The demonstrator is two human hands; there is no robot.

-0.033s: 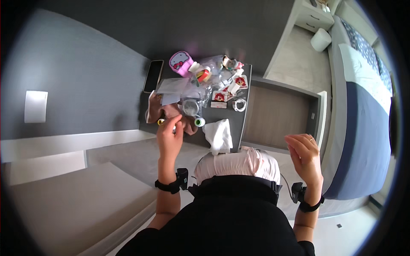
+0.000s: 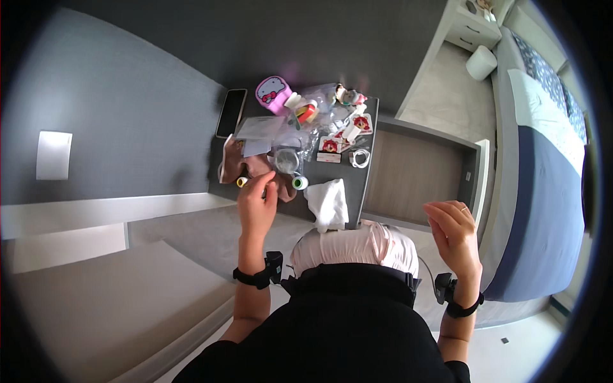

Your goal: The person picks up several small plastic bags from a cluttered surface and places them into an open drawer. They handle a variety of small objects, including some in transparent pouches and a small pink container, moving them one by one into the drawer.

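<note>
My left hand hovers over the near left of the dark desk, its fingers curled toward the thumb. Whatever may be between them is mostly hidden. Just beyond it lie a brown cloth pouch and a small yellow-topped bottle. To its right stand a green-and-white bottle and a round clear container. A white cloth hangs at the desk's near edge. My right hand is held in the air near the drawer's near right corner, fingers stretched together, thumb slightly apart, nothing visible in it.
An open drawer lies right of the desktop. On the desk are a phone, a pink box, clear plastic bags, red-and-white cards and a coiled white cable. A bed stands at the right.
</note>
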